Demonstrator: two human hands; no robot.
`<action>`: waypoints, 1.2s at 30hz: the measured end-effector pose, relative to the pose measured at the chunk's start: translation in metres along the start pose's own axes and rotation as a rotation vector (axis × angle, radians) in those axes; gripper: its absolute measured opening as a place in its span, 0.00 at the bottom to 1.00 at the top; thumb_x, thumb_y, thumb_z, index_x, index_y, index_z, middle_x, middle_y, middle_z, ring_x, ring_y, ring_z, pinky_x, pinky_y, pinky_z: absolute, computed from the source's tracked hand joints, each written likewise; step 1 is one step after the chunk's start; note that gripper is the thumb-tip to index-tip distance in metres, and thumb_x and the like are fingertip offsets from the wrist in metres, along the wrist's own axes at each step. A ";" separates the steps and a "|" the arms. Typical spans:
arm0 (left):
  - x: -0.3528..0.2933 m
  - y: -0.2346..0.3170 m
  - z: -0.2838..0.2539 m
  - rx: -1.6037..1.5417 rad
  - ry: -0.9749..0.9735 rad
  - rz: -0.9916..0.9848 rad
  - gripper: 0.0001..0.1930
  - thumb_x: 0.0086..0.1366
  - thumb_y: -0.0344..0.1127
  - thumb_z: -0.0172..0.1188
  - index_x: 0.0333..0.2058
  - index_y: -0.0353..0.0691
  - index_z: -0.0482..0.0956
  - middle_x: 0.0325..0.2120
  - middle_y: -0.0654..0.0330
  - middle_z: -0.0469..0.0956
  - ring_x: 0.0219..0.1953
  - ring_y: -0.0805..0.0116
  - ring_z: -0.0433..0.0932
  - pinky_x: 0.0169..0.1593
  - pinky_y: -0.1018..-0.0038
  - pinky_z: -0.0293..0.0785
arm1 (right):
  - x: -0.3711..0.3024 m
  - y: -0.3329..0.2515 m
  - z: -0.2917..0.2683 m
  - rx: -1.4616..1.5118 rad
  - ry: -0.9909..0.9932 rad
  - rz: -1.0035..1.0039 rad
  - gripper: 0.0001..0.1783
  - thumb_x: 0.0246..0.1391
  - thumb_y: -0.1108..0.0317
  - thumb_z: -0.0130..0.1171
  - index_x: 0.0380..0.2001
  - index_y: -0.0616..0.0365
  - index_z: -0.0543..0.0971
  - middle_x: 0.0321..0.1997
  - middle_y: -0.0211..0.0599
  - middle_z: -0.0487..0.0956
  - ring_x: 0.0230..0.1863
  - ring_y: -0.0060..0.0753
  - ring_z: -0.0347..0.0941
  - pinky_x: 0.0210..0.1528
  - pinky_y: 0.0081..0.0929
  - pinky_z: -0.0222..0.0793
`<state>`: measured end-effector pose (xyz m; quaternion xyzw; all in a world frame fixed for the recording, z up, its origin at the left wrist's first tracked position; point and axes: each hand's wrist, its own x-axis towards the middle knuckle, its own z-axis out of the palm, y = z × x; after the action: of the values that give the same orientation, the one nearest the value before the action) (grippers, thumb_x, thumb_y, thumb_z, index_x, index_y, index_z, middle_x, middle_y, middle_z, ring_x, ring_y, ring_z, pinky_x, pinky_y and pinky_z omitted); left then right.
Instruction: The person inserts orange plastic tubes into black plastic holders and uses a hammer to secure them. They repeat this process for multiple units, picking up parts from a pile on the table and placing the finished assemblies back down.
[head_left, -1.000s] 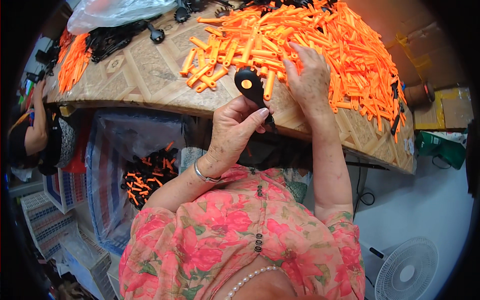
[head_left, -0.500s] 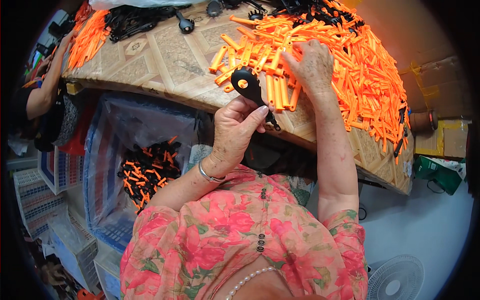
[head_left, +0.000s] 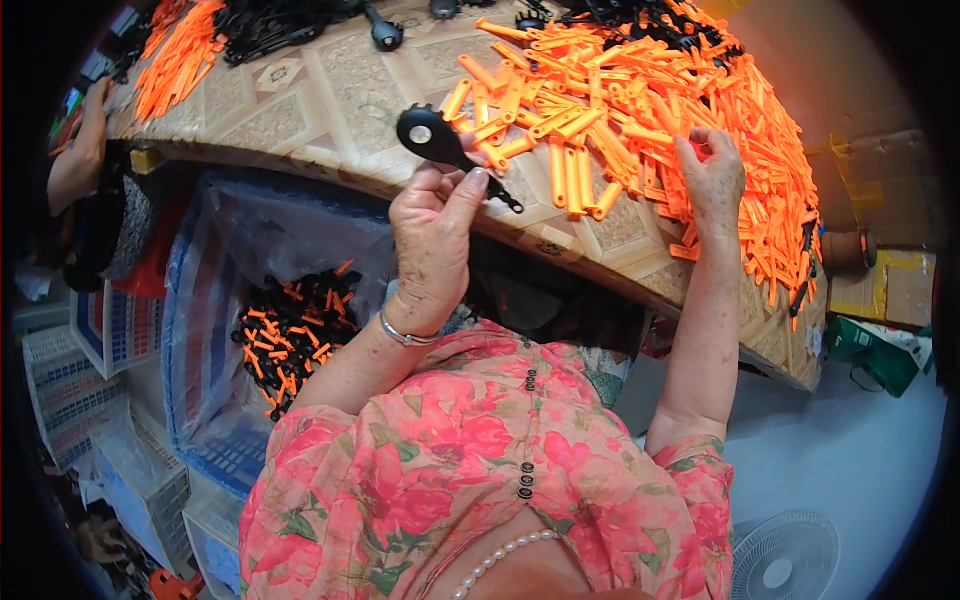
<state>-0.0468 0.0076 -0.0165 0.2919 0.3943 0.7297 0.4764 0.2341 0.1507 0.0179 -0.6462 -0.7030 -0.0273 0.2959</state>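
Note:
In my left hand (head_left: 435, 225) is a black pasta server head (head_left: 425, 135), pinched at its narrow neck between thumb and fingers. Its toothed bowl, with a round hole, tilts up to the left over the table edge, and the short stem points down to the right. My right hand (head_left: 716, 185) reaches into a large heap of orange plastic handles (head_left: 770, 200). Its thumb and fingers are bent toward each other, and a reddish-orange bit shows between them; what they hold is unclear. Several orange handles (head_left: 572, 180) lie side by side between my hands.
More black utensil heads (head_left: 387, 36) and an orange bundle (head_left: 180, 65) lie along the far side of the patterned table (head_left: 330, 110). Below left, a lined blue basket (head_left: 215, 455) holds black-and-orange pieces. Another person's arm (head_left: 85, 150) is at the left, a fan (head_left: 785, 560) lower right.
My right hand has moved right, from the heap's left edge deeper into the orange handles. My left hand has shifted left with the black pasta server head.

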 end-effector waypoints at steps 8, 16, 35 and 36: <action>0.022 0.007 0.007 -0.028 0.017 -0.170 0.09 0.69 0.26 0.57 0.46 0.37 0.75 0.55 0.57 0.75 0.56 0.69 0.75 0.51 0.73 0.78 | -0.026 0.045 -0.037 0.915 -0.019 0.538 0.09 0.60 0.65 0.63 0.35 0.60 0.81 0.30 0.30 0.81 0.27 0.15 0.72 0.27 0.13 0.68; 0.029 0.003 0.048 -0.091 -0.187 -0.267 0.08 0.68 0.27 0.56 0.45 0.34 0.74 0.54 0.52 0.75 0.50 0.64 0.80 0.50 0.68 0.82 | -0.040 0.030 -0.045 0.769 0.093 0.468 0.13 0.59 0.62 0.66 0.42 0.60 0.81 0.38 0.31 0.82 0.33 0.17 0.73 0.32 0.15 0.70; -0.018 0.008 0.055 0.168 -0.426 -0.218 0.05 0.65 0.23 0.57 0.37 0.32 0.81 0.36 0.56 0.84 0.24 0.81 0.74 0.27 0.84 0.70 | 0.023 0.061 -0.010 -0.171 0.012 0.083 0.25 0.56 0.50 0.63 0.54 0.48 0.79 0.59 0.42 0.74 0.63 0.48 0.64 0.65 0.44 0.61; -0.018 0.007 0.055 0.169 -0.427 -0.210 0.04 0.65 0.23 0.57 0.37 0.33 0.81 0.36 0.56 0.84 0.23 0.81 0.74 0.27 0.84 0.70 | 0.023 0.056 -0.010 -0.105 -0.027 0.036 0.23 0.56 0.52 0.63 0.52 0.49 0.80 0.58 0.41 0.75 0.62 0.48 0.65 0.65 0.44 0.61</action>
<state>0.0009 0.0061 0.0172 0.4358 0.3723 0.5624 0.5960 0.2900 0.1760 0.0171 -0.6737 -0.6927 -0.0504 0.2524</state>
